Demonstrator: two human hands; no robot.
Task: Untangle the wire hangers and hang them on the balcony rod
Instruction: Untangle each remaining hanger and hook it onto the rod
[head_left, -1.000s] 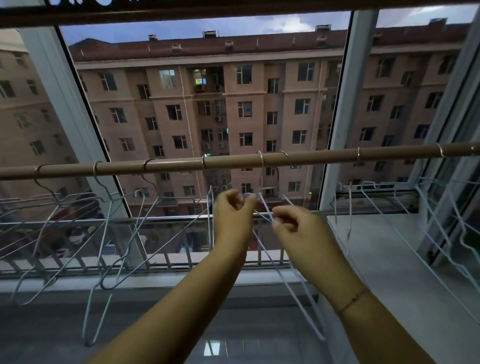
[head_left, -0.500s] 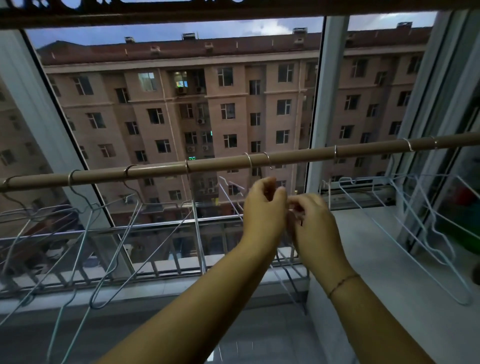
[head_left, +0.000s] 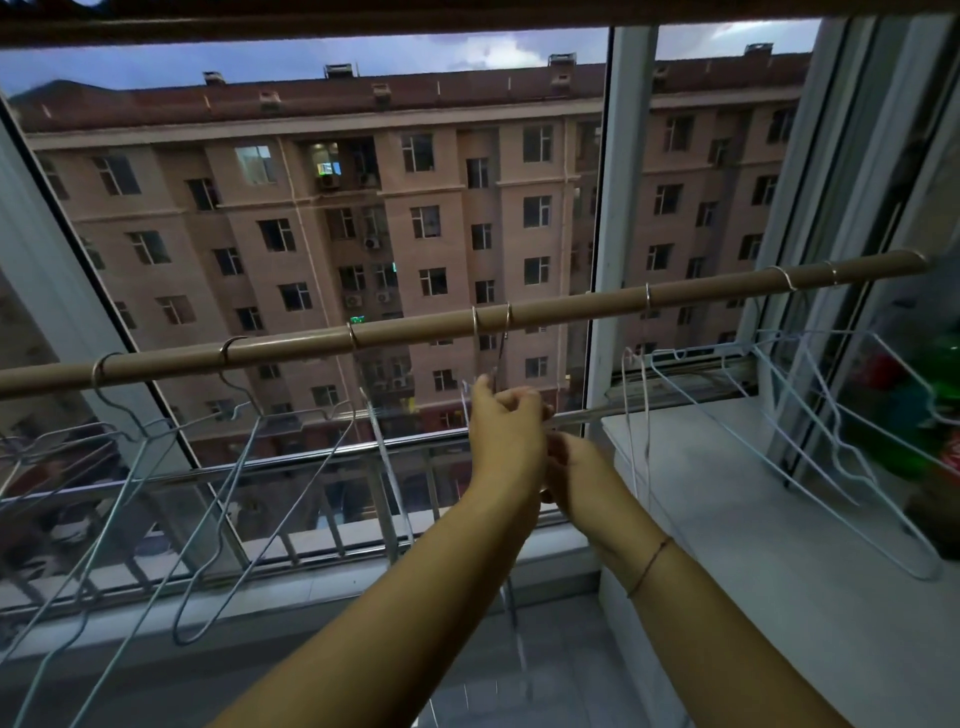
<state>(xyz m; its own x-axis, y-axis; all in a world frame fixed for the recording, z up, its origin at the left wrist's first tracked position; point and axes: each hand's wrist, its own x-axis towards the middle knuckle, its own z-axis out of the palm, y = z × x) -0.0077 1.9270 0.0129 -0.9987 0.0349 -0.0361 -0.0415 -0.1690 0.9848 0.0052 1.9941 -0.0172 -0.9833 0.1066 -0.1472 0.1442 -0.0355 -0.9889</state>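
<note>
Your rod (head_left: 571, 309) is a plain matte beige, ringed by silvery hooks (head_left: 475, 322). Your left hangers (head_left: 221, 519) are dull grey-blue wire; your right hangers (head_left: 831, 415) are paler, a whitish blue. On your right wrist you wear a thin reddish-brown cord bracelet (head_left: 649, 566). The window frame (head_left: 608, 208) is white, the sill (head_left: 727, 519) beside it a pale off-white grey, and the railing (head_left: 311, 460) outside is bare silver metal. Across the way the building (head_left: 441, 208) is pinkish tan under a red-brown roof (head_left: 311, 104), its face patterned with a regular grid of dark windows, one lit pale. The sky (head_left: 156, 62) is dusky blue with white cloud. Blurred shapes (head_left: 930, 415) in green and red show behind the right-hand glass.
</note>
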